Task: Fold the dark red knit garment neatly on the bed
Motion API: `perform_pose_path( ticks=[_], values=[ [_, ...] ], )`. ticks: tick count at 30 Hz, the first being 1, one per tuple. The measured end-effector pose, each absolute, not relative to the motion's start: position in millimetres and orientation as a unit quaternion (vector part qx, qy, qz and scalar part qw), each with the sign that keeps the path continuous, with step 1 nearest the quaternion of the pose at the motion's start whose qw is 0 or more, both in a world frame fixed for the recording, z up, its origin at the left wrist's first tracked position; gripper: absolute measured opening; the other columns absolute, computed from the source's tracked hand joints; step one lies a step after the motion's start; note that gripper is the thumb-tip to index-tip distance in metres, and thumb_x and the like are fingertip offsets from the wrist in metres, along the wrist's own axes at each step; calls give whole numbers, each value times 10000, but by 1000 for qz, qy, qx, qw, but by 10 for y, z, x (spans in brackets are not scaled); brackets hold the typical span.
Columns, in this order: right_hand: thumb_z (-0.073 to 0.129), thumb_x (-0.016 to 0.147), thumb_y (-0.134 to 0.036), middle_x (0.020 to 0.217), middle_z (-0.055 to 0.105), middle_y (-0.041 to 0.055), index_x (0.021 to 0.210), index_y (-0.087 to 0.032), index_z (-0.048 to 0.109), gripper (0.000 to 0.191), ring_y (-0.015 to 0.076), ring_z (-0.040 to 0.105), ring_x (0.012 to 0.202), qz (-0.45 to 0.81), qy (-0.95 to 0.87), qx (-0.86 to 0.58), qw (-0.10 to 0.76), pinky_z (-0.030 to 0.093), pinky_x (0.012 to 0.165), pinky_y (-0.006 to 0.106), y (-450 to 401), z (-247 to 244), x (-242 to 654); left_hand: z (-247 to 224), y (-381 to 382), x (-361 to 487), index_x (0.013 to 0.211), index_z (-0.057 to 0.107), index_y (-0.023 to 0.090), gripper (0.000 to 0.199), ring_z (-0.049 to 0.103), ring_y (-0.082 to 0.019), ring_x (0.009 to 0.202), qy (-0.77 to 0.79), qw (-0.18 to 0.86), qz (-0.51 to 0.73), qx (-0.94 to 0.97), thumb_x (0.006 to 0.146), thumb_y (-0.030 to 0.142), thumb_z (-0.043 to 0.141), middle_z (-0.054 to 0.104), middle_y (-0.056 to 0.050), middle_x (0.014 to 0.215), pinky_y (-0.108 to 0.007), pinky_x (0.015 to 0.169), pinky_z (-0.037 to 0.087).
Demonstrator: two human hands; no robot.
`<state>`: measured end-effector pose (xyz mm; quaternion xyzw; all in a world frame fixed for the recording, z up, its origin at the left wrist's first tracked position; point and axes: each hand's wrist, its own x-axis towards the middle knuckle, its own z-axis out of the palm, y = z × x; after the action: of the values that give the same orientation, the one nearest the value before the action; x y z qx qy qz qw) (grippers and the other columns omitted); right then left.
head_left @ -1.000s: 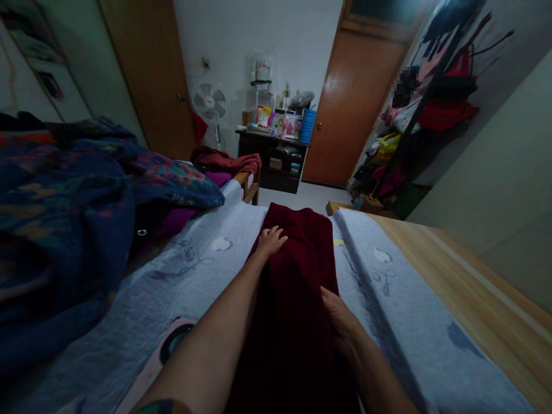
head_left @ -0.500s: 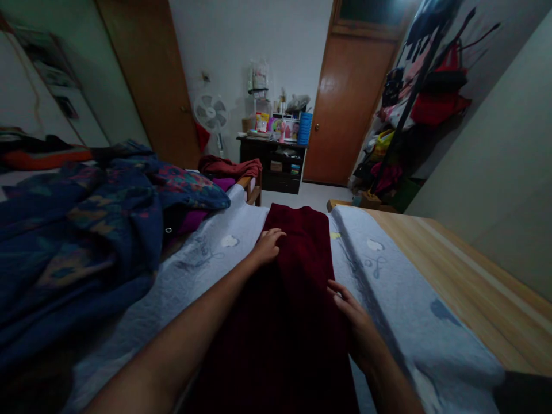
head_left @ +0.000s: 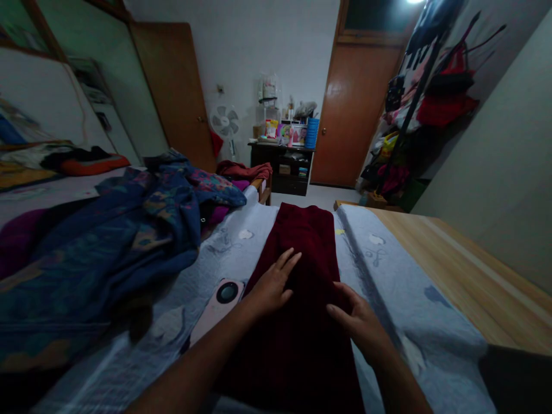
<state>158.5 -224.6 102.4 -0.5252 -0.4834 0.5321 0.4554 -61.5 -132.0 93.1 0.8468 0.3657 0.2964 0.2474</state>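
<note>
A dark red garment [head_left: 302, 345] lies lengthwise on the light blue bedding, narrower at its far end; its kind does not show. My left hand [head_left: 273, 282] rests flat on its upper middle with the fingers stretched out. At the right edge of the cloth is my right hand [head_left: 357, 313], thumb and fingers apart, touching the fabric without gripping it. Beside my left forearm a pink phone [head_left: 211, 313] with a round dark camera ring lies partly hidden by the arm.
Blue patterned clothing [head_left: 142, 230] is heaped on the left. Bare wooden boards [head_left: 457, 259] run along the right of the bedding [head_left: 379, 241]. Beyond the bed stand a fan [head_left: 225, 122] and a black cabinet [head_left: 284, 183] with items on top. Bags [head_left: 448, 103] hang at the right.
My left hand has drawn back toward me along the garment. My right hand has stayed by the right edge, its thumb farther from the fingers. The phone has come into view.
</note>
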Motion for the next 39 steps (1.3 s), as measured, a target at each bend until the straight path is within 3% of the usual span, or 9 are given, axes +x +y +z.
perform_pose_path(
  ticks=[7,13,16,19,27,30,32,36,39],
  values=[
    [658,744,-214,1373,492,50,1339,-277,450,634,229,425,1284,507,-639,-438,377,294,1098,410,-2357,1080,1410,839,-1576,-538,1225,582,286,445,433,-224,1295,378,295,342,809,807,139,538,343,-30,1488,-357,1086,356],
    [636,638,-149,1466,349,81,1397,-248,380,807,257,267,1368,305,-715,-524,349,192,1136,478,-2438,721,1410,620,-1716,-472,1402,319,236,623,642,-165,911,465,515,394,603,827,228,558,490,-130,1327,-328,815,525],
    [566,672,-125,1439,385,67,1389,-256,395,749,229,322,1336,282,-711,-538,353,239,1122,462,-2414,544,1396,549,-1772,-409,1425,222,273,764,632,-116,725,452,594,400,532,776,251,625,544,-98,1205,-268,656,523],
    [465,677,-74,1349,492,49,1308,-253,498,656,201,420,1266,278,-684,-541,402,276,1108,436,-2375,484,1391,550,-1808,-351,1401,272,291,792,589,-74,641,429,622,413,508,714,232,661,543,-62,1140,-223,588,488],
    [489,709,-142,1089,668,24,1107,-239,648,439,228,582,1017,339,-555,-547,526,418,964,380,-2405,815,1417,725,-1873,-495,1294,424,261,628,606,-129,850,386,634,484,464,691,188,584,575,-43,1068,-259,743,490],
    [506,722,-175,1052,668,33,1054,-226,660,369,233,579,982,318,-542,-561,539,425,937,375,-2406,869,1409,782,-1965,-616,1350,369,287,681,580,-166,1003,349,648,460,497,721,259,629,516,-78,1242,-316,852,477],
    [482,693,-141,1047,659,27,1060,-230,651,414,223,570,995,302,-551,-568,532,417,948,372,-2396,854,1391,808,-2042,-649,1419,267,329,865,488,-225,1179,322,639,413,564,679,317,715,369,-97,1415,-372,930,448],
    [441,628,-97,1074,638,21,1100,-238,627,526,211,553,1024,282,-572,-569,519,406,969,370,-2389,805,1338,813,-2167,-577,1482,82,340,1198,330,-309,1316,368,477,379,703,550,336,835,104,-105,1529,-475,1024,379],
    [439,646,-102,1082,618,28,1128,-240,604,528,212,547,1022,265,-587,-567,514,414,960,376,-2402,805,1326,782,-2206,-511,1481,150,307,1012,342,-287,1321,429,348,387,739,661,250,740,234,-89,1477,-454,1077,331]
  ],
)
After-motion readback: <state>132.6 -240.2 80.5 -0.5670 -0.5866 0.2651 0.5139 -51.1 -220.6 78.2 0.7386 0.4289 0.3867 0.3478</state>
